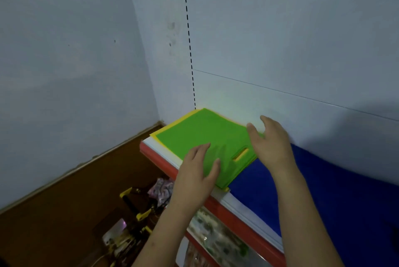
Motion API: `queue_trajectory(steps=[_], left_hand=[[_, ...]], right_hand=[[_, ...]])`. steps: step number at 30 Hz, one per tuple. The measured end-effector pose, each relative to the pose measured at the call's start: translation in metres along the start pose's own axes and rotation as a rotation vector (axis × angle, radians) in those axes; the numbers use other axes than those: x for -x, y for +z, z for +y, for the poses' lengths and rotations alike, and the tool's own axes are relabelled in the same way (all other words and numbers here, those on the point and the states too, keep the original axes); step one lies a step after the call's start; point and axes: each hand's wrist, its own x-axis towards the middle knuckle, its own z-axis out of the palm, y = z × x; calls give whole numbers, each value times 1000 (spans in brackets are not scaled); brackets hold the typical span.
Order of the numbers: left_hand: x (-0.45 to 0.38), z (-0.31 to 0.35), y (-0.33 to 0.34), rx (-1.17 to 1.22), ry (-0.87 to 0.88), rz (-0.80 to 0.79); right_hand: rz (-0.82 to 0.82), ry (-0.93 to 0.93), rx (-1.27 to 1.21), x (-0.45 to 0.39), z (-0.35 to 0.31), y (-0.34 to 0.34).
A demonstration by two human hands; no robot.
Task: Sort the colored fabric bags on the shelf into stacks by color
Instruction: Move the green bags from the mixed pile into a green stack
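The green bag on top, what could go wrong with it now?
The green bag lies on a yellow bag, so two colours could end up in one stack. The stack sits near the shelf edge under the left hand, and a push might slide it off. The right hand is open.

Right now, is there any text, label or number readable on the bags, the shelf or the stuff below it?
None can be read.
Green bag: plain, no print.
Blue fabric: plain.
Packets under the shelf: patterned, too blurred to read.
Wall: a dashed line only, no words.
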Motion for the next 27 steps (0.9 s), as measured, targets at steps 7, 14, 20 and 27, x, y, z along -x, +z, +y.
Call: queue_trajectory(steps=[7, 14, 20, 27], left_hand=[[-74, -78, -6, -57, 3, 26], [-124, -161, -7, -417, -194, -83], [-124, -169, 5, -458, -43, -17], [-132, -142, -14, 122, 41, -24]], right_hand=[[-93, 209, 140, -30, 9, 55], [-196, 426, 521, -37, 18, 94], [-94, 232, 767, -34, 15, 111], [137, 193, 356, -19, -19, 101]])
